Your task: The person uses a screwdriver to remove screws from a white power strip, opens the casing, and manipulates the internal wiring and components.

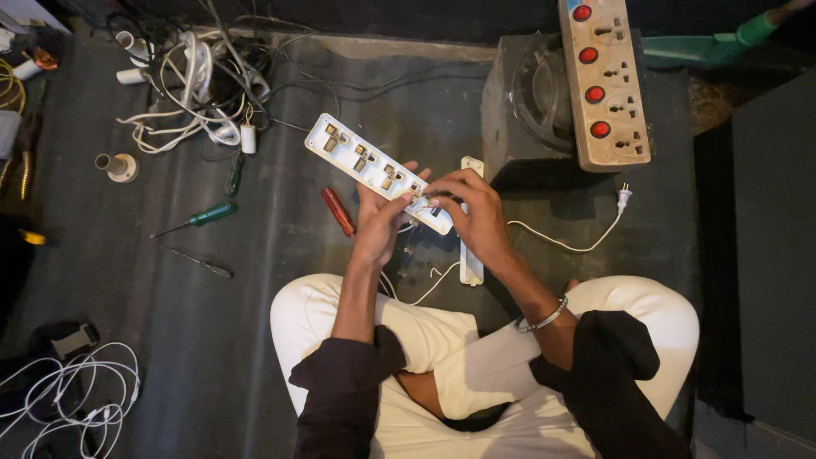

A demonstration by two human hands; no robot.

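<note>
While we sit cross-legged on the dark floor, we hold an opened white power strip half [374, 168] up in front of us, its inner face with the brass contacts turned toward the camera and its long body slanting from upper left down to lower right. Our left hand [381, 219] is closed under its lower end, fingers curled around the edge. Our right hand [473, 212] pinches shut on the thin wires [435, 197] at that same end, thumb and fingertips together. We judge the plastic shell light and stiff, best held by its long edges rather than across the contacts; the wires look fine and soft, and their joints probably fragile, so a gentle pinch suits them. The other white cover half [471, 255] lies on the floor just beneath our hands. A red-handled screwdriver [337, 211] lies just beside the left hand, a green-handled one [206, 215] further left.
</note>
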